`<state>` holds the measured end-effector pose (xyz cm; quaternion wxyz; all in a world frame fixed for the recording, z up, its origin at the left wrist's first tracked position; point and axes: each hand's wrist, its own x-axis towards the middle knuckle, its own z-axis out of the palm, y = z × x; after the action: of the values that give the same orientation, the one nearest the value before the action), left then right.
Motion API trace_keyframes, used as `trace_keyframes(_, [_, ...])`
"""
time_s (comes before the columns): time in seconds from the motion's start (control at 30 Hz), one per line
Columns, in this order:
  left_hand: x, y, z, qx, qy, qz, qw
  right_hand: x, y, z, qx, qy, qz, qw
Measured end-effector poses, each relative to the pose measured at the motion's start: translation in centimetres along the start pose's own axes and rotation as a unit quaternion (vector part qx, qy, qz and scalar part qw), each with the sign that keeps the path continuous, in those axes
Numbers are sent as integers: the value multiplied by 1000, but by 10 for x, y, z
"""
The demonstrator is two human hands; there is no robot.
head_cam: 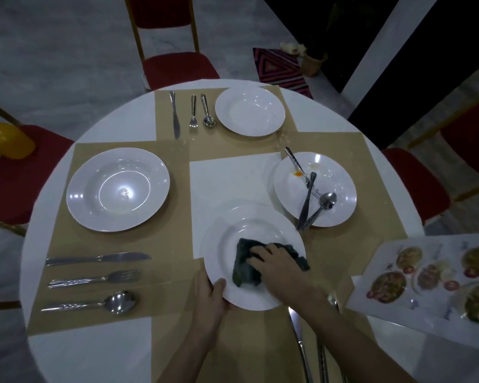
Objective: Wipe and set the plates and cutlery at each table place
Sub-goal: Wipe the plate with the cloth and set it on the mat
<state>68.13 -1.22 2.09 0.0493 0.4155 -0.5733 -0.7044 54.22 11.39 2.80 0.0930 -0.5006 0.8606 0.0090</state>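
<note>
Dark cloth: a crumpled grey-green wiping cloth [256, 261] lies in the well of the near plate, pressed down under the right hand.
Right hand: the right hand [274, 261] comes in from the lower right, fingers [256, 257] spread and lightly bent over the cloth, bearing on it rather than lifting it.
Left hand: the left hand [209, 293] grips the near plate's lower-left rim, thumb [219, 284] over the lip, other fingers hidden beneath.
Near plate: a white deep-rimmed plate [233, 230], steadied at the front place; whether it rests flat or is tipped up I cannot tell.
Step in hand: wiping this plate, by my reading; its far-left rim and well look clean.
Next target: the dirty plate [340, 175] lies just beyond and to the right of the right hand, near the wiped plate, with an orange smear and a fork [296, 164], knife [306, 201] and spoon [322, 205] crossed on it.
Key relation: that cutlery runs roughly toward the person, handles overhanging the near rim, so the right hand is the nearer one.
Front cutlery: handles [299, 330] lie beside the right forearm, mostly hidden.
Places done: the left plate [118, 189] with knife, fork, spoon, and the far plate [249, 110] likewise, look set.
Elsewhere: a picture menu [432, 275] at the right edge; red chairs [177, 64] around the table [116, 120].
</note>
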Motion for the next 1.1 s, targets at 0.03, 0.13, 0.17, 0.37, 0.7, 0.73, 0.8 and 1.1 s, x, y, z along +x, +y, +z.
trace_keyframes(0.03, [-1,-1,-2,1,-5,6,1000,-7,5,-1,-14,2,-41,999])
trace_keyframes(0.13, [-8,-2,-7,19,-5,19,1000,-20,15,-12,-74,-3,-65,995])
trace_keyframes(0.17, [-9,-4,-9,22,0,23,999,-19,17,-16,-98,-4,-33,995])
trace_keyframes(0.37, [-21,-2,-8,-7,-4,13,1000,13,-17,-11,-83,13,173,981])
trace_keyframes(0.7, [-14,-1,-25,58,8,21,998,-34,-38,-1,-75,-26,-149,986])
trace_keyframes(0.73, [-14,-2,-29,66,10,22,998,-41,-29,-2,-96,-22,-156,983])
trace_keyframes(0.8, [-14,-4,-35,75,15,28,997,-45,-11,-14,-151,-7,-141,978])
trace_keyframes(1.1, [-18,11,-33,91,3,36,995,13,-38,-27,-90,18,114,989])
